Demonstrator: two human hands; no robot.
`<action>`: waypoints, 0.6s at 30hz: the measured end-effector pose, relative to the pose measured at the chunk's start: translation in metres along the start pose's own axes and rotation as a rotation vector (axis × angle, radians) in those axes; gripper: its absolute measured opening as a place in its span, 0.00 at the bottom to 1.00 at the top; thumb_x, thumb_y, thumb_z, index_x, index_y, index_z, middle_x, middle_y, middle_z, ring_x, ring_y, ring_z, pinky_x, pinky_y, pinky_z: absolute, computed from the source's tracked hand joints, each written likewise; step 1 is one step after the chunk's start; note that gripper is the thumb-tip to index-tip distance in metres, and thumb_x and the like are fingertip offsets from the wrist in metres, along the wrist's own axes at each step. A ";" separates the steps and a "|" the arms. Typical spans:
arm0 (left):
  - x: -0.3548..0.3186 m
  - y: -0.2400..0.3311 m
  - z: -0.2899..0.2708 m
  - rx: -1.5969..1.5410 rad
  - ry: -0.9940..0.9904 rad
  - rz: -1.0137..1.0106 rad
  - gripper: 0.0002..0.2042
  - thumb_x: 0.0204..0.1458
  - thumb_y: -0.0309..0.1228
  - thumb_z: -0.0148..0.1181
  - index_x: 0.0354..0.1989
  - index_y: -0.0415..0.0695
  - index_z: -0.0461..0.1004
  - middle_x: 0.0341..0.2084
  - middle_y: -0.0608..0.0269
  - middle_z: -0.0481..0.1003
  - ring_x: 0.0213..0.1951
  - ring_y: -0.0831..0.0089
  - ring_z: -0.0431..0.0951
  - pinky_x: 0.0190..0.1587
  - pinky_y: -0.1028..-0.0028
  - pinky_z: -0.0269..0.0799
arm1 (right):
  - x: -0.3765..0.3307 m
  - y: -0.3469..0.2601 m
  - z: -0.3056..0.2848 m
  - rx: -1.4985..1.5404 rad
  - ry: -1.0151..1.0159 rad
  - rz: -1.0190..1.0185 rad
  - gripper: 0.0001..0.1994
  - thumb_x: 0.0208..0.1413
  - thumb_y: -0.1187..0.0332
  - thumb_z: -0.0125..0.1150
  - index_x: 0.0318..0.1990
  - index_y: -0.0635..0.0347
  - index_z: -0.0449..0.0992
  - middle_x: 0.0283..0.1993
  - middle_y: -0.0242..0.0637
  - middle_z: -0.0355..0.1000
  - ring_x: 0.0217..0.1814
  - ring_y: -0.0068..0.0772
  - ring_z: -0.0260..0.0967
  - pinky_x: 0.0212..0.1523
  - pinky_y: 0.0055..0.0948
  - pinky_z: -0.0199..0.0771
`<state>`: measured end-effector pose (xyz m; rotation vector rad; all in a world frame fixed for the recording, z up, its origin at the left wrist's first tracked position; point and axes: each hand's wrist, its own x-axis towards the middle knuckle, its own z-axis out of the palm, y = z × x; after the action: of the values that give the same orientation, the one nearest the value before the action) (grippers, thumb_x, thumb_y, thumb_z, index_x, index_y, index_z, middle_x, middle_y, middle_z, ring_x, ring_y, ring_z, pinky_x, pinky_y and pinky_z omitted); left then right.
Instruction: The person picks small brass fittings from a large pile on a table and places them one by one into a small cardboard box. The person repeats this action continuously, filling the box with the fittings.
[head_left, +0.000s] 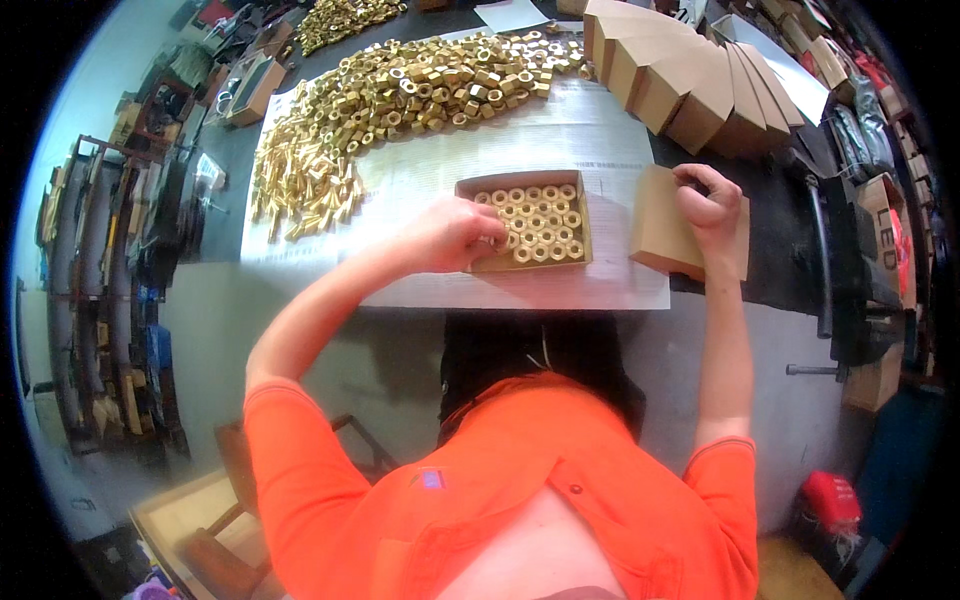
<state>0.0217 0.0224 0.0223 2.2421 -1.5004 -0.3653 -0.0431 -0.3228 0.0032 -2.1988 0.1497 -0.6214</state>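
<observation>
A shallow cardboard box (587,225) lies in front of me, with rows of brass nuts (540,222) set flat inside. My left hand (462,235) reaches over its left side, fingertips pinched together among the nuts at that edge. What those fingers hold, if anything, is hidden. Over to the right, my right hand (710,205) is curled into a loose fist above a closed brown carton (665,228). Its fingers hide whatever may be inside, and I cannot tell whether the hand touches the carton.
A large heap of brass nuts (430,85) covers the far part of the white paper sheet (400,285). Slim brass pieces (305,190) lie at its left. Several folded cartons (680,75) fan out at the back right. A dark metal bar (822,260) stands at the right.
</observation>
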 end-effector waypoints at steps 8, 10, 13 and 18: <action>0.004 -0.014 0.019 0.146 -0.063 0.217 0.06 0.34 0.27 0.62 0.25 0.49 0.76 0.19 0.62 0.69 0.24 0.60 0.74 0.26 0.62 0.69 | 0.000 0.006 0.003 -0.031 0.016 -0.047 0.11 0.38 0.74 0.51 0.30 0.65 0.78 0.26 0.40 0.74 0.28 0.25 0.72 0.32 0.22 0.71; 0.006 -0.017 0.022 0.118 -0.063 0.204 0.06 0.35 0.28 0.63 0.24 0.49 0.76 0.19 0.63 0.68 0.24 0.60 0.74 0.26 0.62 0.68 | 0.000 0.007 0.002 -0.031 0.017 -0.061 0.11 0.38 0.73 0.52 0.30 0.64 0.78 0.26 0.40 0.74 0.28 0.26 0.73 0.32 0.22 0.71; 0.010 -0.017 0.020 0.139 -0.069 0.210 0.05 0.35 0.30 0.63 0.23 0.48 0.75 0.18 0.63 0.68 0.25 0.60 0.74 0.26 0.61 0.68 | 0.001 0.008 0.001 -0.033 0.007 -0.067 0.11 0.38 0.73 0.52 0.30 0.63 0.78 0.26 0.41 0.75 0.28 0.26 0.73 0.31 0.22 0.71; 0.014 -0.015 0.020 0.153 -0.087 0.205 0.06 0.35 0.31 0.63 0.20 0.47 0.72 0.18 0.62 0.68 0.26 0.60 0.74 0.27 0.61 0.68 | 0.002 0.007 0.001 -0.039 0.006 -0.060 0.11 0.37 0.73 0.52 0.30 0.64 0.78 0.26 0.41 0.74 0.27 0.26 0.73 0.31 0.22 0.71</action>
<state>0.0307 0.0103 -0.0018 2.1828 -1.8419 -0.2972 -0.0403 -0.3270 -0.0026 -2.2464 0.1001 -0.6640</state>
